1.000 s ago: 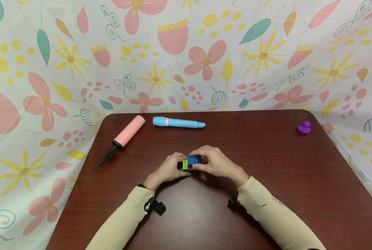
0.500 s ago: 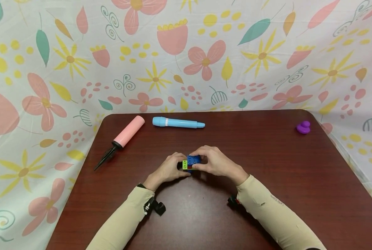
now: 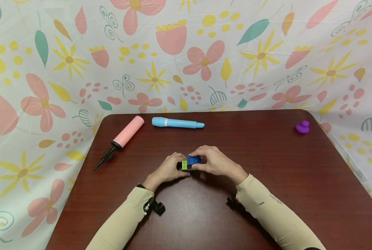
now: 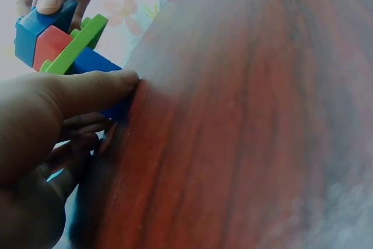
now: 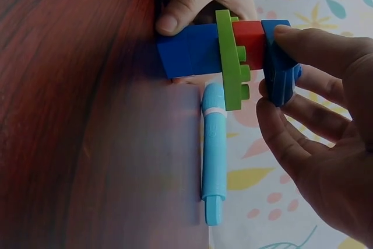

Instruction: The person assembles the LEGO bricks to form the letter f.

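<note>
A stack of toy building bricks stands on the table between both hands, at the middle of the head view. From the bottom it has blue bricks, a wide green plate, a red brick and a blue brick on top. My left hand grips the lowest blue bricks, thumb on the near side. With thumb and fingers, my right hand pinches the top blue brick. The green plate juts out past the red brick, its studs showing in the right wrist view. Fingers hide part of the stack.
A pink hand pump with a black nozzle lies at the back left of the brown table. Beside it is a light blue tube-shaped pump. A small purple toy sits at the back right. Floral cloth hangs behind.
</note>
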Motion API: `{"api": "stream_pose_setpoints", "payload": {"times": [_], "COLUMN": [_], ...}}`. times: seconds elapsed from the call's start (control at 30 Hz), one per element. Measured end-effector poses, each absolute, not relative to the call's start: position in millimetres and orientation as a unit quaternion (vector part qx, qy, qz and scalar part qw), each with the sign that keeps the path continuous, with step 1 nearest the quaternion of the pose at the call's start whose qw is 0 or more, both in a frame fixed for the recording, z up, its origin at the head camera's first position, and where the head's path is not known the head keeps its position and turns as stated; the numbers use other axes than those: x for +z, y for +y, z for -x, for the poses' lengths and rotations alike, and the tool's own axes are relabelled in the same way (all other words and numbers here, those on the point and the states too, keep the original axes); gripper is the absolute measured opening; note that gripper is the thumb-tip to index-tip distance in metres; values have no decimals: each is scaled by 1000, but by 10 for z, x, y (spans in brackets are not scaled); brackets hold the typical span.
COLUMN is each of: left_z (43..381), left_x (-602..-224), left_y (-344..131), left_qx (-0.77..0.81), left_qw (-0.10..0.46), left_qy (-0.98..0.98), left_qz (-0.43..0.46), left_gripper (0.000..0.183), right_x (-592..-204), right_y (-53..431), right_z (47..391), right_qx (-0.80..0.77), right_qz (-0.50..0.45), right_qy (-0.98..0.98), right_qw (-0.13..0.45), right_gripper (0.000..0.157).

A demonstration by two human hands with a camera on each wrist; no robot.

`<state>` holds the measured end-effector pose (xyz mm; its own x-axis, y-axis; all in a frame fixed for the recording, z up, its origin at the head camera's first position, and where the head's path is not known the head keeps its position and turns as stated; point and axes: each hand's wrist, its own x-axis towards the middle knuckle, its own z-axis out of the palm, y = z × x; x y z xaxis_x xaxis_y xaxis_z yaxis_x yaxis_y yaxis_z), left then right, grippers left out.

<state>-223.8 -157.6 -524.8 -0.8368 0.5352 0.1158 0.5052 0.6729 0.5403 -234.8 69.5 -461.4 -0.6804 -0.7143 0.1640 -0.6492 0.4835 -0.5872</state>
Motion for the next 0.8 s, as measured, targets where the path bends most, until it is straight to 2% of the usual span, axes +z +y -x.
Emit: {"api": "stream_pose_setpoints", "payload": {"times": [0.53, 0.8], "left_z": [2225, 2216], "left_x": [-5251, -5269], "left_y": [-1564, -1550], "left_qx": [299, 338], "left_qw": [38, 19], "left_qy": [913, 905], "left_qz": [-274, -259], "left_gripper": [47, 51], "right_x": [-4619, -4614], "right_y": [681, 679], "right_z": [2376, 2438], "right_qx": [-327, -333], "right_qz": [388, 385], "right_qy": [860, 858], "right_qw": [59, 62], "right_gripper": [36, 35]}}
